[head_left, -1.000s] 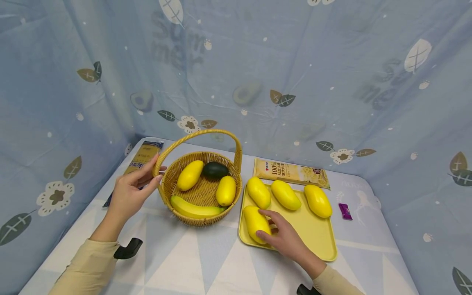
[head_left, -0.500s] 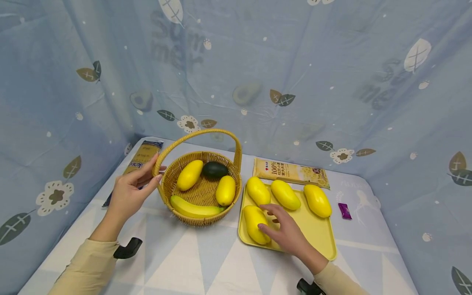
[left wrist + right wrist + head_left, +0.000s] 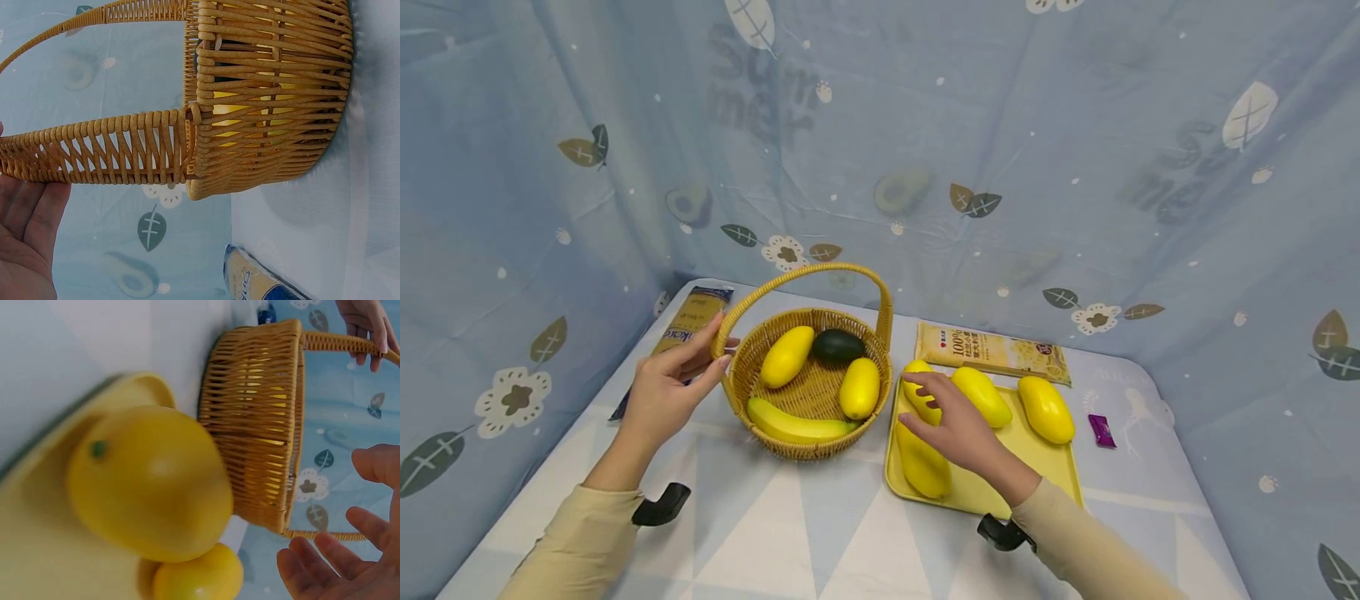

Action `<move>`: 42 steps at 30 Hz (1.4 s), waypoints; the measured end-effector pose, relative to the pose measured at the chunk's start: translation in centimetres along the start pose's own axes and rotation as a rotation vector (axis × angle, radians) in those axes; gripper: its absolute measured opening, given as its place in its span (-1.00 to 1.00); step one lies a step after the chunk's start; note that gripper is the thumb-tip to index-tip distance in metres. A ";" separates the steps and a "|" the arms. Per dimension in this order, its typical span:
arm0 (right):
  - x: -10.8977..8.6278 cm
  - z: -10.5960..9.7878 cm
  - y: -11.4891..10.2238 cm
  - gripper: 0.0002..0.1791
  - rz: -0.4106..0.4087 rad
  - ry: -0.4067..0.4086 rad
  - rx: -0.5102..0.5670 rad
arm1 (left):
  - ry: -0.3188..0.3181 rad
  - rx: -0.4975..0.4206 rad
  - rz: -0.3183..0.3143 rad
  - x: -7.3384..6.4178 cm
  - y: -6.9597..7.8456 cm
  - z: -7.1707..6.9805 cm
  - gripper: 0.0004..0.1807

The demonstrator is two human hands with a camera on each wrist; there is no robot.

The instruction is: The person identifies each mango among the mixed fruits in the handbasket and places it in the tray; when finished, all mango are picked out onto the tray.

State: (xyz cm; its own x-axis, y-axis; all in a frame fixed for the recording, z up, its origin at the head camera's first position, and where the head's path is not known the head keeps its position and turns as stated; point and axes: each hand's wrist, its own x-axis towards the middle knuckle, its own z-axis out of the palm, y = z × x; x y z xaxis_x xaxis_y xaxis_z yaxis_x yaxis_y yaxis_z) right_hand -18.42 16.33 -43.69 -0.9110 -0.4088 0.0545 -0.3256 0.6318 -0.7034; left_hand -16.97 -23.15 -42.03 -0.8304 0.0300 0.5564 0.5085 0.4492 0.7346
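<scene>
Over the yellow tray (image 3: 1030,458), your right hand (image 3: 964,429) carries nothing, its fingers loosely spread; close under the thumb lies the nearest mango (image 3: 927,472). Well to their left, your left hand (image 3: 664,385) pinches the handle (image 3: 835,267) of the basket (image 3: 805,452). Brushing low with those fingers might roll the mango; tugging the handle could tip the basket.

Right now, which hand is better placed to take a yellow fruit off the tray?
Right, likely: the right hand hovers, empty, over the tray. The left hand grips the basket handle, with the basket between it and the tray.
</scene>
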 end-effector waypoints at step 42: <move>10.7 4.0 -4.0 -0.52 -0.187 -0.362 -0.277 | 0.009 -0.003 0.044 -0.1 -0.3 -0.1 -0.21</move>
State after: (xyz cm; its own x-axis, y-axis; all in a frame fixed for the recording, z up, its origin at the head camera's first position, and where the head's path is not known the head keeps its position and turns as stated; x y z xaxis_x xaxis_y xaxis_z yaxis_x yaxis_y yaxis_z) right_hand -25.89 6.80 -43.12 -0.7003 -0.7033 -0.1223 -0.5750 0.6572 -0.4872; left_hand -17.04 -23.36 -42.29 -0.8049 0.0413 0.5920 0.5453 0.4448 0.7104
